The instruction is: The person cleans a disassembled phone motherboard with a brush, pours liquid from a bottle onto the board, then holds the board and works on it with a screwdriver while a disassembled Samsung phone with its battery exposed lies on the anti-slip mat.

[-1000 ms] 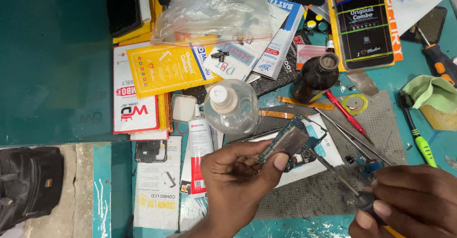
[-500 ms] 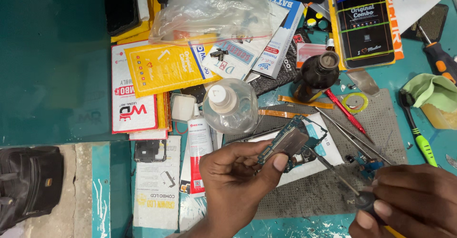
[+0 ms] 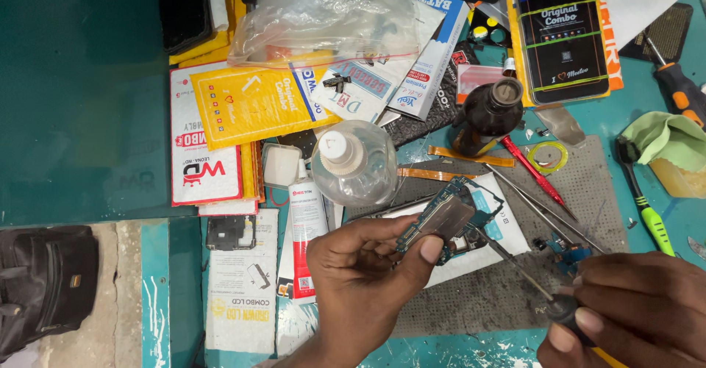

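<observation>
At the far left, well away from the clear round plastic bottle with a white cap [image 3: 354, 163], a black pouch [image 3: 44, 283] lies on a pale ledge at the picture's lower left edge, and above it a dark green mat [image 3: 81, 96] lies bare. Between that mat and the bottle lie a red-and-white flat carton [image 3: 204, 155] and a yellow padded envelope [image 3: 254, 103], stacked and overlapping. Just left of the bottle and below it lies a white glue tube with a red label [image 3: 307, 228].

Below the bottle and slightly right, the left hand [image 3: 360, 287] pinches a small blue-green circuit board with a grey metal shield [image 3: 446, 221] between thumb and fingers, lifted off the table. The board's long axis runs diagonally, its upper end pointing up and right, away from the bottle, its lower end under the thumb [image 3: 423, 254].

Right of the bottle, a grey perforated work mat [image 3: 588, 169] spreads under long metal tweezers [image 3: 544, 210] and a red-handled tool [image 3: 533, 169].

At the lower right edge, well apart from the bottle, the right hand [image 3: 632, 309] closes its fingers around a black-handled thin screwdriver [image 3: 526, 269], whose shaft slants up-left with its tip at the board's lower edge.
</observation>
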